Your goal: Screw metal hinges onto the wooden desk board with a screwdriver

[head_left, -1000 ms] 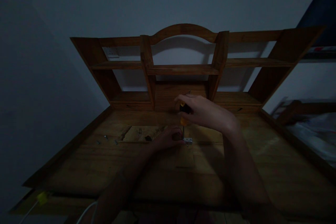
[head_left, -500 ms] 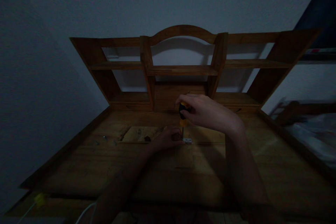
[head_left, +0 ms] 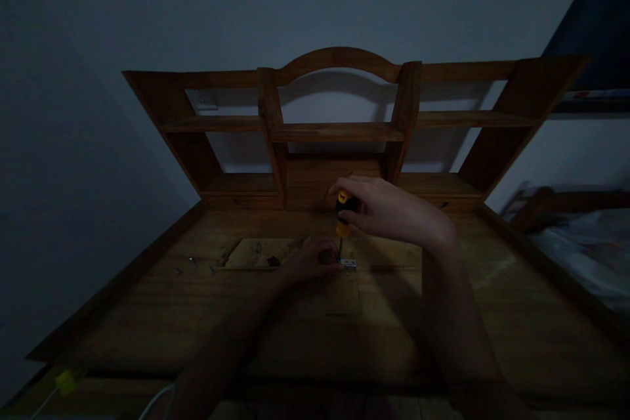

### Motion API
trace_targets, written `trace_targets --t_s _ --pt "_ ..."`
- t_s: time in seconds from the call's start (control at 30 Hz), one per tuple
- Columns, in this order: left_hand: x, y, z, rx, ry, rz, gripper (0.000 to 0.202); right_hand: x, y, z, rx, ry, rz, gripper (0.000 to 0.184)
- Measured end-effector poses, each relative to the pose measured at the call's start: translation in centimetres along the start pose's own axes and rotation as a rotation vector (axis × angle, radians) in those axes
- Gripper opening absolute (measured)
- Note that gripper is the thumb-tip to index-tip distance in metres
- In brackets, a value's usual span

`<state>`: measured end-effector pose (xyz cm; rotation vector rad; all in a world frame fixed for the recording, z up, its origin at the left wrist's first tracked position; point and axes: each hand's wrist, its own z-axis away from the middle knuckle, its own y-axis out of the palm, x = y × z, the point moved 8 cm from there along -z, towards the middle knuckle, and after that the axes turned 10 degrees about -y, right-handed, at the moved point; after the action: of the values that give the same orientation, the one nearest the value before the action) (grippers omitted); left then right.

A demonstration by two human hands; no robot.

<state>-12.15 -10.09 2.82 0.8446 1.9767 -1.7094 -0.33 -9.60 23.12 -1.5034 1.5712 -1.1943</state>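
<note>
My right hand (head_left: pixel 381 210) grips the black and yellow handle of a screwdriver (head_left: pixel 342 230) from above, fingers curled round it. The tool stands nearly upright, its thin shaft running down to the left end of a small silver metal hinge (head_left: pixel 349 264). At that same end, the thumb and fingers of my left hand (head_left: pixel 311 260) close in a pinch on the hinge, beside the shaft. They hide the screwdriver's tip and whatever it meets. The hinge lies on the wooden desk top (head_left: pixel 275 335), at the edge of a pale wooden panel (head_left: pixel 343 298).
Several small screws (head_left: pixel 192 260) lie to the left on the desk. A recessed strip with rough, damaged wood (head_left: pixel 256 252) runs left of my hand. Behind rises a wooden shelf unit (head_left: pixel 337 132) against the wall. A yellow object with a white cord (head_left: pixel 66 380) is at the front left.
The camera view has shifted slightly. Both hands keep their places at the hinge, and the screwdriver stays nearly upright with my right fingers still round its handle.
</note>
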Motion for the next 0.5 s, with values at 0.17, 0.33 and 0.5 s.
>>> trace_targets --t_s 0.17,0.33,0.5 --pt "-0.7 -0.3 0.1 0.0 0.035 0.045 0.027 0.1 0.2 -0.4 -0.03 0.025 0.021 0.015" --pt "-1.0 -0.4 0.2 0.018 0.038 0.052 0.028 -0.9 0.7 -0.8 -0.058 0.147 0.147 0.028" --pt "-0.6 -0.4 0.2 0.006 0.005 0.025 0.029 -0.5 0.9 -0.4 -0.006 0.01 -0.033 0.036"
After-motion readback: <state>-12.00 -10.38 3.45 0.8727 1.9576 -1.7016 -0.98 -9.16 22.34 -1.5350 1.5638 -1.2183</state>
